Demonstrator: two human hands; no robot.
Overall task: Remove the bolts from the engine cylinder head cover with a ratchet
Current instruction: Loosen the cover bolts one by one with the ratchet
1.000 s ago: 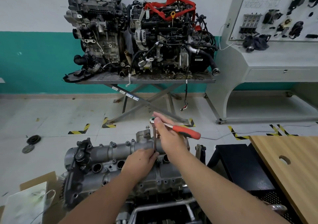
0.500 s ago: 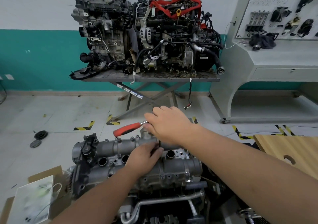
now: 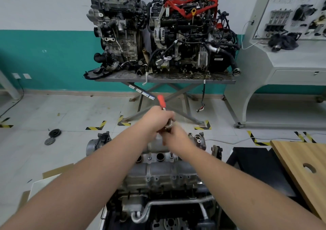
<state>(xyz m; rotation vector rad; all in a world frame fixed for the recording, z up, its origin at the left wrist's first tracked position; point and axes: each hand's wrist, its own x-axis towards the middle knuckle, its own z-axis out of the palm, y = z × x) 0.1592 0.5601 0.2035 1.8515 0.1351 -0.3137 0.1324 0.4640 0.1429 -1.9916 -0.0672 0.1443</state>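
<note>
Both hands, left hand (image 3: 155,119) and right hand (image 3: 176,136), clasp ratchet (image 3: 161,101) (red grip up), over cylinder head cover (image 3: 158,169).

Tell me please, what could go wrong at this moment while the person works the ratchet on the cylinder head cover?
1. Both hands, left hand and right hand, crowd the ratchet head, hiding the socket; if it sits badly on a bolt, it might slip and round it.
2. A slip could drive knuckles into the cylinder head cover.
3. A freed bolt may fall into its open round holes.
</note>
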